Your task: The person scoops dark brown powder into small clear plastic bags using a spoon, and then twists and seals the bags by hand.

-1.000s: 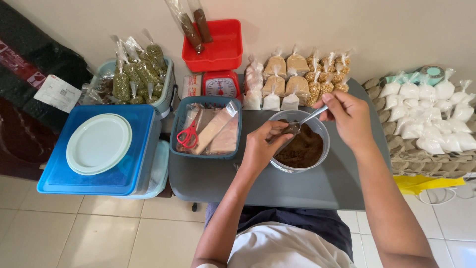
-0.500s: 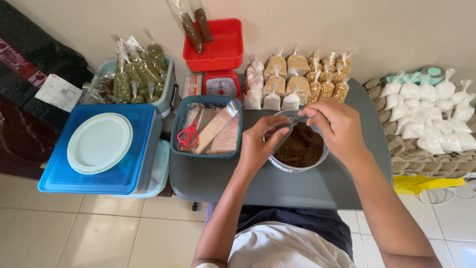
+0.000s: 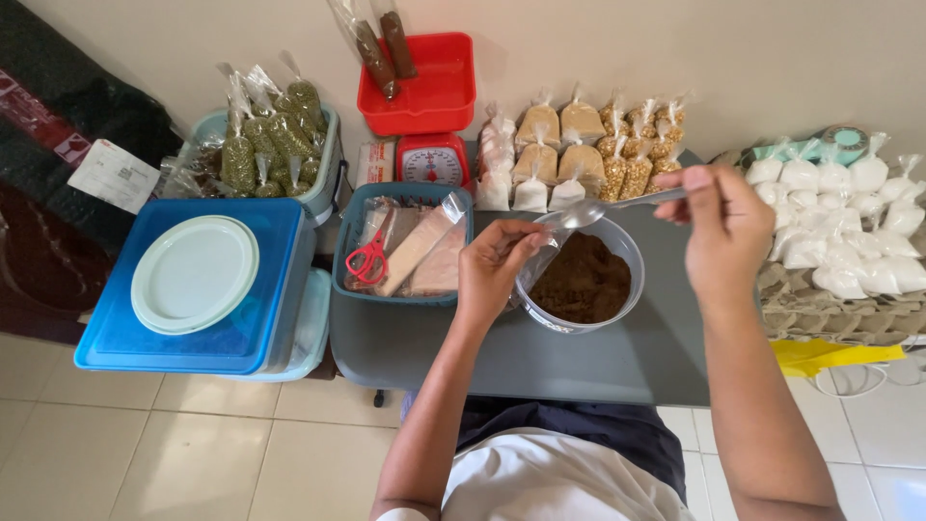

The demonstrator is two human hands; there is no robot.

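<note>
Grey table carries my tub of brown powder, mostly full. At nine o'clock, left hand pinches what seems a clear bag; right hand grasps the spoon above.

Beige wall, tiled floor

One metal spoon; one clear tub of brown powder; one pair of red scissors; one red kitchen scale with one red tray; two long brown packets in the tray; one round pale lid; two hands
</note>
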